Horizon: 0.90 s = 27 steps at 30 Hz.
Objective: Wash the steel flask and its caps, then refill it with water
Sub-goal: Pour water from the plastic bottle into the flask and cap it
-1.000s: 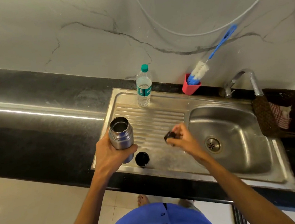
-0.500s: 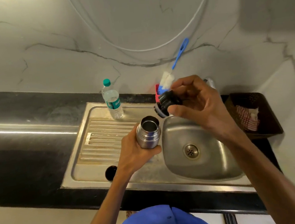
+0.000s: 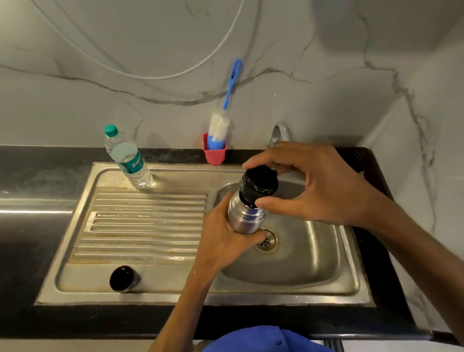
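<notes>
Around me: a plastic water bottle (image 3: 128,158) with a green cap stands at the back edge of the draining board, and a pink holder (image 3: 215,152) with a blue-handled bottle brush (image 3: 223,120) sits at the sink's (image 3: 346,272) back rim. The tap (image 3: 281,132) is mostly hidden behind my right hand. A dark basket (image 3: 363,156) sits at the right end of the desk (image 3: 21,250), though I can only see a sliver of it. The flask's other cap (image 3: 123,278) rests mouth-up near the front edge of the draining board, well apart from everything else.

The steel flask (image 3: 245,216) is up in the air over the basin, right above the drain (image 3: 266,241), so it blocks part of that. Its long axis is close to upright, mouth end leaning away from me toward the tap. My left hand (image 3: 225,241) is wrapped round the body. My right hand (image 3: 310,185) has fingers (image 3: 268,160) and thumb pinching the black inner cap (image 3: 258,183), which sits on the flask's mouth.
</notes>
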Available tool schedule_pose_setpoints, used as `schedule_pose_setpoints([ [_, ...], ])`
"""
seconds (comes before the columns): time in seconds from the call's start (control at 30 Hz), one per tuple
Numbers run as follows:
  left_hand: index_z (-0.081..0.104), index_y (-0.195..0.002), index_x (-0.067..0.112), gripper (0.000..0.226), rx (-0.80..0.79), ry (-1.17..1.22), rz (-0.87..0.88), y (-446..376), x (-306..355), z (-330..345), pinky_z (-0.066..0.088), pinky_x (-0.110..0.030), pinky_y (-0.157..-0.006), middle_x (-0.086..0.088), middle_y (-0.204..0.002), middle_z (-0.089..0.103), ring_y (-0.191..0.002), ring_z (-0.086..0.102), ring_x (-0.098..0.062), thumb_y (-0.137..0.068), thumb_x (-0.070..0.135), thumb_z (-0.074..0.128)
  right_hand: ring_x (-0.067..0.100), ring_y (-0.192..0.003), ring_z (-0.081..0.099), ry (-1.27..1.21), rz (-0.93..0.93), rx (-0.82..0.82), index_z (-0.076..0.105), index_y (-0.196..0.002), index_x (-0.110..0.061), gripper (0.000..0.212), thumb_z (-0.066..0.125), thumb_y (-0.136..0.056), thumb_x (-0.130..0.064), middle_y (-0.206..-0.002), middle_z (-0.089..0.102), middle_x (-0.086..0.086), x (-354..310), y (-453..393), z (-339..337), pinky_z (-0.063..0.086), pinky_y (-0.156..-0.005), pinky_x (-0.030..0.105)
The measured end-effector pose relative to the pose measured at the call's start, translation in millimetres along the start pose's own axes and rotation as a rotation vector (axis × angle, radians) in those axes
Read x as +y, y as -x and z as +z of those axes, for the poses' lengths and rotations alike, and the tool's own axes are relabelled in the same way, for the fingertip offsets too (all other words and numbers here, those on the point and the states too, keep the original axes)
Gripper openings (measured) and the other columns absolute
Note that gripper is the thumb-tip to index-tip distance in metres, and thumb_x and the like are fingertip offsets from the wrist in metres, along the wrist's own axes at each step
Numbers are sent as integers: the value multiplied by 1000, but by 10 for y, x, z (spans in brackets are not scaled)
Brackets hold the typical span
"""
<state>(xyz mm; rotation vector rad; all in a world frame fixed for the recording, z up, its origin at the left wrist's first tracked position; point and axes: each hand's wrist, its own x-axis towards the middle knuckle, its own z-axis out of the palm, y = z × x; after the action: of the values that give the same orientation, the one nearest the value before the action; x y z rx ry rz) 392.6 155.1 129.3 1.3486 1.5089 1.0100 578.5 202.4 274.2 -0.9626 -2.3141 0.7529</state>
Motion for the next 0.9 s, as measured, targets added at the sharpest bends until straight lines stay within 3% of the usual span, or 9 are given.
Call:
schedule_pose_setpoints([
  [0.2,68,-115,31,65,17,-18,19,24,-15,259,63,-39,-77,9,-95,78,-86,76,-12,-58,24,97,9,-109,67,89,-16,-161,69,-126,-28,52,89,-78,-29,-113,71,-14,111,92,-173,53,-97,31],
  [0.37,68,-121,26,67,13,-25,49,31,14,361,61,-29,-83,11,-103,77,-97,74,-9,-61,20,98,3,-108,62,187,-58,-287,68,-125,-30,48,85,-80,-27,-111,69,-17,140,108,-208,50,-95,25],
  [0.5,68,-123,27,68,4,-22,52,36,64,407,58,-21,-81,14,-101,77,-95,74,-6,-62,16,96,0,-110,59,195,-32,-335,66,-126,-32,48,82,-81,-29,-114,65,-19,182,109,-240,47,-97,19],
  [0.9,69,-117,25,62,-21,-24,7,-79,80,492,53,-12,-70,11,-93,77,-86,73,-4,-63,12,96,9,-111,61,182,5,-410,63,-135,-30,53,80,-85,-31,-119,65,-8,394,26,-242,54,-95,32],
])
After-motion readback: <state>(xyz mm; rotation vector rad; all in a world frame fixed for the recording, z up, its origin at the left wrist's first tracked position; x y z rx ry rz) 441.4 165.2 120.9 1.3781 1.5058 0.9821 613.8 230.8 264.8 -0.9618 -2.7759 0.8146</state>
